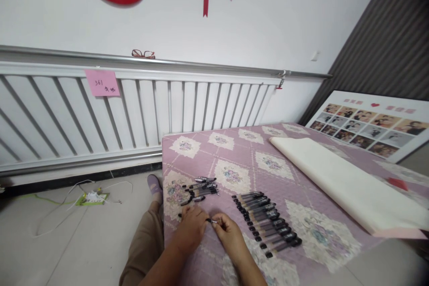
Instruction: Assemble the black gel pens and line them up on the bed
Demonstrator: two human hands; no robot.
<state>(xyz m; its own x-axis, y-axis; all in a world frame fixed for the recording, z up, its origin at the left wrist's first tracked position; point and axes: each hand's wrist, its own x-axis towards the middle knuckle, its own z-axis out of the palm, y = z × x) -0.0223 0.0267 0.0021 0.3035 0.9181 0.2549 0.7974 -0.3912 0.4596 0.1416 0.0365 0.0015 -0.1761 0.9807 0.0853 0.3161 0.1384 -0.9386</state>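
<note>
We have a thin dark pen (208, 220) between our 2 hands, over the cloth-covered desk (236, 148) and nearer its left edge than its right. Our left hand (191, 229) is closed around the pen; our right hand (226, 229) pinches its shiny end with the fingertips. Beyond the left hand, close to the left edge, we see a loose pile of dark pen parts (200, 191). Right of our right hand lies a slanting row of pens (268, 223). Farther over, toward the right edge, lies a long cream sheet (346, 183). Past the far edge we see a white radiator (191, 103) bearing a pink note (102, 83) marked 361
</note>
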